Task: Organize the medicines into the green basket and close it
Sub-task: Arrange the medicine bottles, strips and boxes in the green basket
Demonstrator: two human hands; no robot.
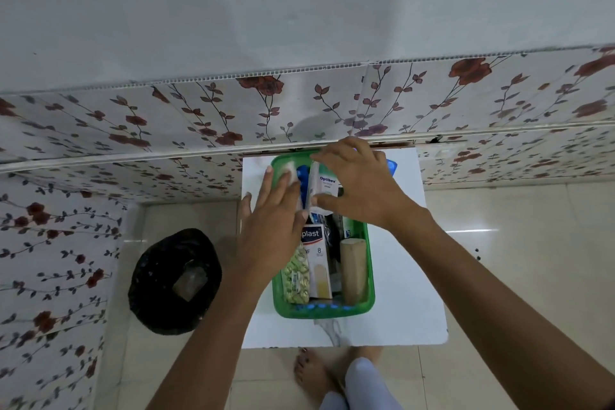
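Nearest, the green basket (370, 280) is sitting on the white table (406, 309), running from its middle toward the far edge, already holding blister strips (294, 276) and a plaster box (317, 263). Farther in, the left hand (273, 230) is lying flat, fingers released, steadying the contents. The right hand (359, 183) is pinching a white medicine box (321, 191) over the basket's far end; it is probably light, stiff cardboard, best held by its sides.

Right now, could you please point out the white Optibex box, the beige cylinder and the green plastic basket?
white Optibex box (324, 190): head view, printed front face.
beige cylinder (352, 270): head view, mid-side.
green plastic basket (327, 309): head view, near rim.
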